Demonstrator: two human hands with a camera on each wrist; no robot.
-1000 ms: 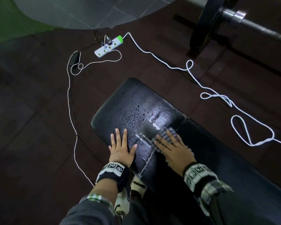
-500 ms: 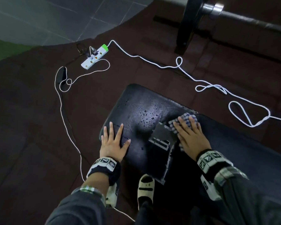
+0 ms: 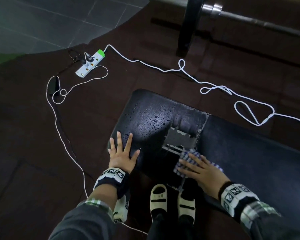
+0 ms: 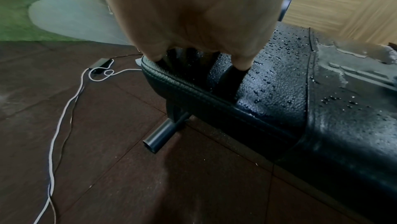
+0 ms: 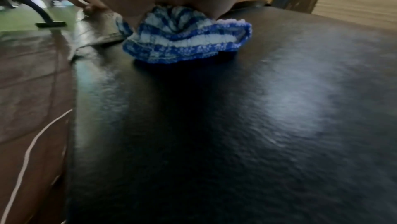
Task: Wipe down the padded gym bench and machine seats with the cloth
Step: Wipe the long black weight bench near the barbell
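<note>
Right hand (image 3: 200, 171) pressing flat, fingers straight, on checked cloth (image 3: 189, 157) at seam of droplet-beaded bench (image 3: 151, 116), left hand (image 3: 122, 156) spread as brace on near corner; best drawn onward in overlapping strokes, easing over torn patch (image 3: 179, 138)

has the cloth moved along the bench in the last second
Yes. The cloth slid from the far side of the torn patch to its near edge, toward the person.
</note>
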